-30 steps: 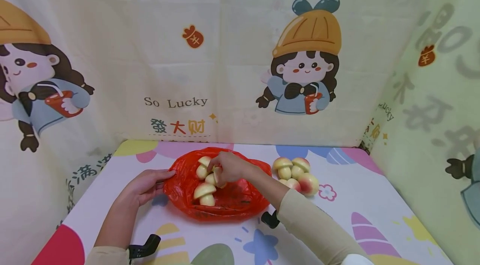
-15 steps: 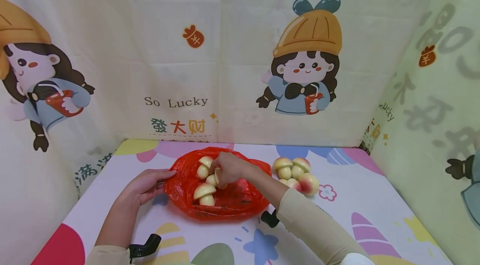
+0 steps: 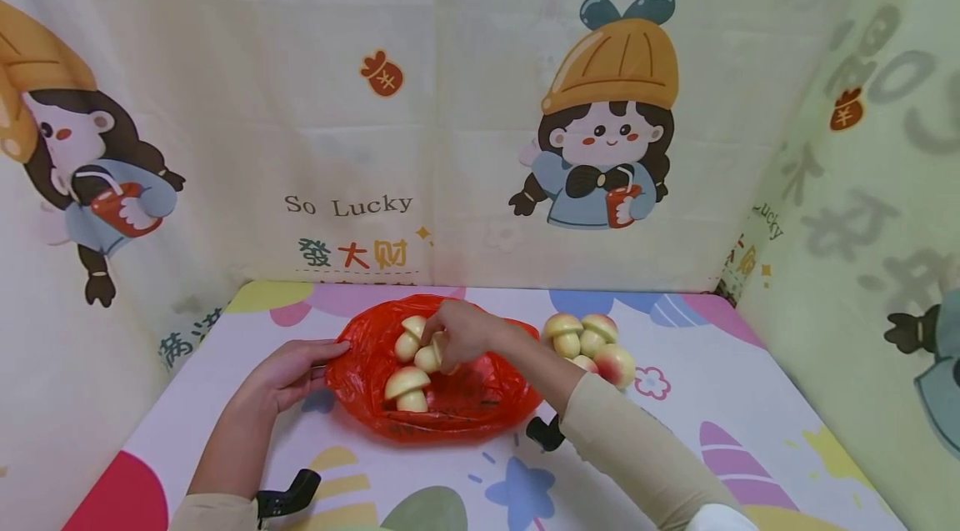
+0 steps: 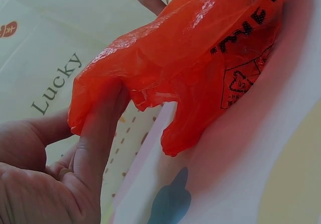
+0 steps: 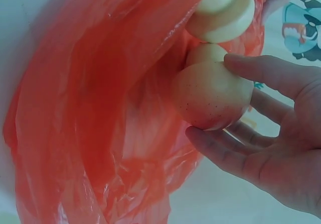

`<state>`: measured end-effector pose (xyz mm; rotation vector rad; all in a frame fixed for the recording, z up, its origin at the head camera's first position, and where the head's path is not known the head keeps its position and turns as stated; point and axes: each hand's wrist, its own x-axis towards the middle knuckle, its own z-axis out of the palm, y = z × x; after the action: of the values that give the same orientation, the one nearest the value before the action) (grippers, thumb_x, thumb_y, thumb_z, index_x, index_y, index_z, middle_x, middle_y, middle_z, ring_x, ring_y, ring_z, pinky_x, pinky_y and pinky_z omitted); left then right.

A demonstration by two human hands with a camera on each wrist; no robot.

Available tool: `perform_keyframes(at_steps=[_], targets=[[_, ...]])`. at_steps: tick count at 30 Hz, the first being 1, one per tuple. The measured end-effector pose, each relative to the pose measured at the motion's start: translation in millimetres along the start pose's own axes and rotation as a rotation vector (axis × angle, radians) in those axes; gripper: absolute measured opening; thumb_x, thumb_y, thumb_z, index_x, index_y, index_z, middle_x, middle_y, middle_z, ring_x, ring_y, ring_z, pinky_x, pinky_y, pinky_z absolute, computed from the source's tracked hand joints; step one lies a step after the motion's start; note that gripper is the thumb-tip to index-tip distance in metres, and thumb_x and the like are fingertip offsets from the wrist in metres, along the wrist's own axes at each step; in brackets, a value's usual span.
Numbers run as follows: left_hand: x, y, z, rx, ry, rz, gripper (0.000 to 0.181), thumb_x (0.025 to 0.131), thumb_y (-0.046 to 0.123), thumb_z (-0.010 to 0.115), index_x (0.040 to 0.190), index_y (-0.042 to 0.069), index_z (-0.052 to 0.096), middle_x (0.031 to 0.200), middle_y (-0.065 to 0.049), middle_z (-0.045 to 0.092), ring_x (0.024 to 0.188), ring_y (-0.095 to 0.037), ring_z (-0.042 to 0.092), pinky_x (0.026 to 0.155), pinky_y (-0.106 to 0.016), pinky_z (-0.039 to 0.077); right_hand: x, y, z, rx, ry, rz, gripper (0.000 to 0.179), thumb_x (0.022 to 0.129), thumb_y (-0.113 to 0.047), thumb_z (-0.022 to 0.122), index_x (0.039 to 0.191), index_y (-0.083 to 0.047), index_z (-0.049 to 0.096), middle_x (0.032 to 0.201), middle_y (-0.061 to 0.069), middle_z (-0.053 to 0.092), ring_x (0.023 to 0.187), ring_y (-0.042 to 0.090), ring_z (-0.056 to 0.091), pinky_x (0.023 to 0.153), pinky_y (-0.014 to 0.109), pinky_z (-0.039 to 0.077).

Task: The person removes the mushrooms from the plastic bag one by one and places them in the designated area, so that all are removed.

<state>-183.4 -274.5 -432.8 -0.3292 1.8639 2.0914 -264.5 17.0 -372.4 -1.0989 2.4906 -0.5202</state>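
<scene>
A red plastic bag point(image 3: 480, 398) lies with its mouth spread wide on the table. My left hand point(image 3: 288, 373) pinches the bag's left rim, with thumb above and fingers beneath the film. Over the opening, my right hand point(image 3: 465, 331) grips a toy mushroom point(image 5: 215, 93) by its pale, pink-tinged cap, thumb on one side and fingers on the other. Its stem points left, toward the other mushrooms. Inside the bag, one toy mushroom point(image 3: 409, 341) is at the back left and a larger one point(image 3: 407, 385) stands upright nearer the front.
Right of the bag sit two more toy mushrooms point(image 3: 597, 334) and a round pink-and-cream piece point(image 3: 617, 364), with another piece partly behind my forearm. A printed cloth point(image 3: 480, 181) hangs behind the patterned table point(image 3: 705, 381).
My right hand has shifted very slightly right with the mushroom in its grip. The left hand keeps its hold on the bag rim, and the head view has drifted a little.
</scene>
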Motion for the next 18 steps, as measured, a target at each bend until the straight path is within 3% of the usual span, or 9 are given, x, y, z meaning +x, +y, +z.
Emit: perform_keyframes(at_steps=[8, 13, 18], targets=[[1.4, 1.0, -0.3, -0.003, 0.019, -0.011, 0.056, 0.102, 0.024, 0.069, 0.148, -0.004, 0.053, 0.103, -0.001, 0.079, 0.090, -0.020, 0.079, 0.083, -0.033, 0.065, -6.0, 0, -5, -0.015, 0.005, -0.017, 0.037, 0.076, -0.006, 0.085, 0.112, -0.013, 0.080, 0.077, -0.004, 0.063, 0.073, 0.012, 0.049, 0.058, 0.021, 0.043], [0.4, 0.8, -0.7, -0.004, -0.001, -0.003, 0.056, 0.103, 0.023, 0.068, 0.149, -0.004, 0.052, 0.103, -0.001, 0.079, 0.091, -0.020, 0.079, 0.084, -0.033, 0.065, -12.5, -1, -9, 0.019, -0.007, 0.012, 0.037, 0.078, -0.008, 0.086, 0.113, -0.015, 0.079, 0.082, -0.002, 0.063, 0.076, 0.013, 0.052, 0.059, 0.022, 0.050], [-1.6, 2.4, -0.4, -0.004, 0.022, -0.011, 0.056, 0.102, 0.024, 0.069, 0.149, -0.004, 0.053, 0.103, -0.001, 0.079, 0.091, -0.020, 0.079, 0.084, -0.033, 0.065, -20.9, -1, -14, 0.056, -0.005, 0.035, 0.036, 0.080, -0.009, 0.087, 0.113, -0.018, 0.078, 0.088, 0.000, 0.065, 0.080, 0.016, 0.056, 0.061, 0.024, 0.055]])
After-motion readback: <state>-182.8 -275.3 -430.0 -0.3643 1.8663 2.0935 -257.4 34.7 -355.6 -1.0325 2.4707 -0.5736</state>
